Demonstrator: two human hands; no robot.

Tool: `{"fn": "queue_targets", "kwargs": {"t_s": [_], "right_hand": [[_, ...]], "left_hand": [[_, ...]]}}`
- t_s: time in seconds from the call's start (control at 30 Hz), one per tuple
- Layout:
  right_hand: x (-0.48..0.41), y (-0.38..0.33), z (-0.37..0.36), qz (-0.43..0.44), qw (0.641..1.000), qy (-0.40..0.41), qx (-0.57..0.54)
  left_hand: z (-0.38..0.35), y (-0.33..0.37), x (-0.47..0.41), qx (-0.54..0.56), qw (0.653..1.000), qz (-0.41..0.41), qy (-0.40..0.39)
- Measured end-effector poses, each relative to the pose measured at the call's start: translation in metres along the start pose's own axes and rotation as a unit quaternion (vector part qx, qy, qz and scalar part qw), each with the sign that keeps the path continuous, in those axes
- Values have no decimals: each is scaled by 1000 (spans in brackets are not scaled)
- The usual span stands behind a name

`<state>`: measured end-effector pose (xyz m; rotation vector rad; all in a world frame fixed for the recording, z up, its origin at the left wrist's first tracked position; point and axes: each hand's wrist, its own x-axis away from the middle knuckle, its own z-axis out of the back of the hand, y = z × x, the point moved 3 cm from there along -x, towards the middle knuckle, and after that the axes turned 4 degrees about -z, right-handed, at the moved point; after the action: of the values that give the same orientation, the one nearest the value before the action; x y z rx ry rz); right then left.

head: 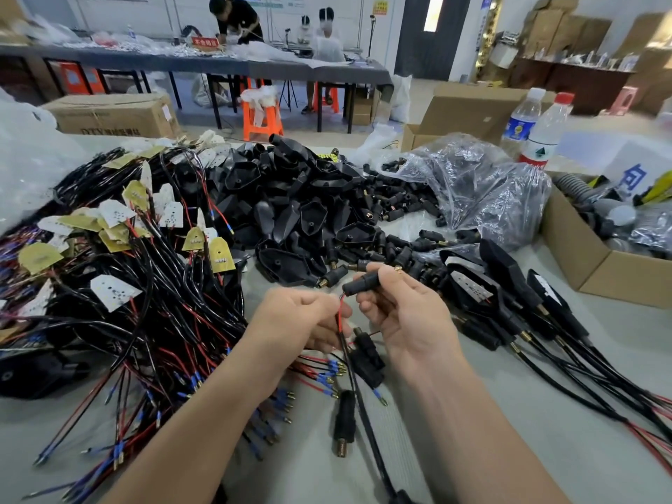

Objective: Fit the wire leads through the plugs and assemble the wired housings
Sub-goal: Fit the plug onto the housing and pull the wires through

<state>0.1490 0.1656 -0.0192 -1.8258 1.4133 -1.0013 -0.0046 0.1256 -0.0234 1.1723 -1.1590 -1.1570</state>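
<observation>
Two hands work here. The left hand (302, 318) pinches one red lead (339, 316), and the right hand (403, 318) grips one black plug (363, 285). Below the grip are two more plugs, one close under it (368, 358) and one lower down (343, 423). Left of the grip the wired boards (145, 267) are too tangled to count. Beyond it, the loose housings (291, 198) and loose plugs (396, 209) form heaps past counting. Up and right of the grip stand two water bottles (520, 121) (545, 136). Three cardboard boxes (112, 116) (469, 110) (596, 267) are nearest. Far beyond are three people (236, 20) (305, 30) (327, 27).
</observation>
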Motion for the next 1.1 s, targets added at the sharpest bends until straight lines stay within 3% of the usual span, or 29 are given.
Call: {"fn": "queue_targets", "kwargs": {"t_s": [0.07, 0.17, 0.2, 0.27, 0.47, 0.53, 0.63, 0.83, 0.9, 1.0, 1.1], "right_hand": [[1, 3, -1, 3, 999, -13, 45], [1, 7, -3, -5, 994, -19, 103], [1, 6, -3, -5, 994, -13, 105], [0, 2, 0, 5, 997, 9, 82], [-1, -2, 3, -3, 1000, 9, 26], [0, 0, 1, -23, 998, -21, 63], [1, -1, 3, -21, 988, -31, 147], [2, -2, 2, 1, 983, -50, 175], [2, -5, 2, 17, 976, -54, 208], [3, -5, 1, 20, 977, -52, 208], [3, -1, -1, 11, 978, -50, 203]], "left_hand": [[2, 0, 0, -127, 990, -61, 7], [0, -1, 5, -398, 899, -177, 47], [-2, -1, 7, -403, 895, -184, 56], [-3, -3, 6, -328, 927, -171, 62], [-11, -7, -2, -168, 984, -52, 32], [-7, -7, 1, -229, 969, -74, 63], [0, 3, 10, -433, 879, -161, 120], [-6, 15, 18, -487, 832, -246, 94], [-6, 15, 18, -478, 839, -241, 99], [-1, 14, 15, -386, 895, -183, 126], [-4, 17, 16, -354, 910, -186, 108]]}}
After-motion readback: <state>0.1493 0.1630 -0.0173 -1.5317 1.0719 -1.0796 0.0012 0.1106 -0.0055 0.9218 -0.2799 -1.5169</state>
